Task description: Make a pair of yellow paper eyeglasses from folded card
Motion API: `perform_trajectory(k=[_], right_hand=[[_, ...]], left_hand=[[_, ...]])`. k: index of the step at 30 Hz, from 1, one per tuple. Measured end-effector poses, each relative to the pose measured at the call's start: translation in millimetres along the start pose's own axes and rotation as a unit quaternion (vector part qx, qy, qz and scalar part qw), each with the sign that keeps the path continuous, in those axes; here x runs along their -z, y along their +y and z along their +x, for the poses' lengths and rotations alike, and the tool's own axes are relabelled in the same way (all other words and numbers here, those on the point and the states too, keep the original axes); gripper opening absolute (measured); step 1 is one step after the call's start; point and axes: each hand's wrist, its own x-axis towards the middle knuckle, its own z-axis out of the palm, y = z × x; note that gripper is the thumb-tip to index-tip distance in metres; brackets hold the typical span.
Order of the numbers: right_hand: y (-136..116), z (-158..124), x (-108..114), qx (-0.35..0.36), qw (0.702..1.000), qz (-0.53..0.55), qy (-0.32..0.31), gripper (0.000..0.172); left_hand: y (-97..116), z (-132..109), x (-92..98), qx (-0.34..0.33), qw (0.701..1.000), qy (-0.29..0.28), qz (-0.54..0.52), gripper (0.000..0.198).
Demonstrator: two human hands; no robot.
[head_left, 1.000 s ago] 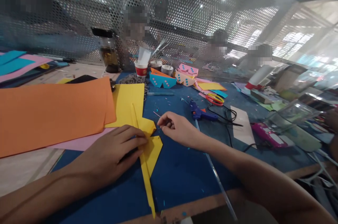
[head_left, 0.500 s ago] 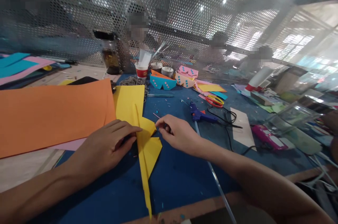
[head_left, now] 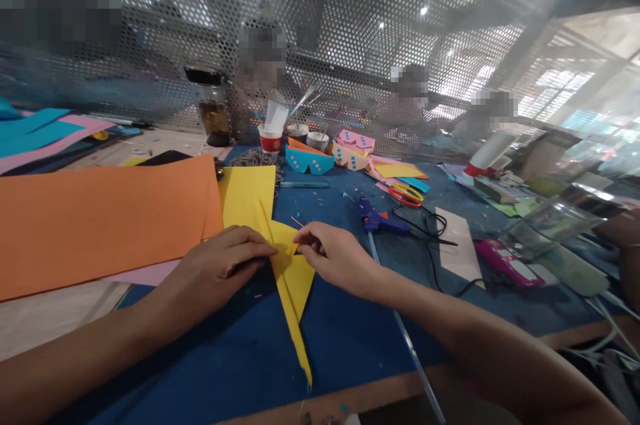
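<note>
A cut and folded piece of yellow paper [head_left: 294, 285] lies on the blue tabletop between my hands, with a narrow folded strip running along its left side. My left hand [head_left: 227, 265] comes in from the left, and its fingertips press on the folded strip. On the other side, my right hand [head_left: 337, 255] pinches the paper's edge near a notch between thumb and forefinger. Its other fingers are curled in. A larger yellow sheet [head_left: 247, 195] lies behind the piece, partly under orange paper [head_left: 110, 218].
A blue glue gun [head_left: 380, 219] with a black cord lies right of my right hand, by a clear glue stick [head_left: 417, 361]. Scissors [head_left: 406, 195], paper glasses [head_left: 309, 161], a paper cup [head_left: 271, 138] and a jar [head_left: 214, 111] stand or lie farther back, before a perforated metal screen [head_left: 340, 45].
The yellow piece has turned, its lower tip swinging to the right. My left hand has shifted slightly right with it, and my right fingertips now grip the edge by the notch.
</note>
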Motion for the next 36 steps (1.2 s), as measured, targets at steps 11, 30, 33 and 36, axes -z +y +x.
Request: perform_trajectory(k=[11,30,33,36], right_hand=[[-26.6,-13.5,12.4,0.083,0.982,-0.17,0.001,0.024],[-13.9,4.6,61.3,-0.054,0.983,0.174,-0.036,0.024],[-12.2,4.7,58.1,-0.058,0.978,0.194,-0.055,0.026],[-12.9,4.5,56.9,-0.06,0.976,0.197,-0.071,0.026]], left_hand=[[3.1,12.2,-0.8,-0.178,0.969,0.02,0.172,0.021],[22.4,17.1,25.9,0.23,0.944,0.173,-0.159,0.051],[21.6,19.9,23.9,0.287,0.919,0.143,-0.23,0.058],[18.3,19.0,23.4,0.31,0.899,0.134,-0.278,0.05]])
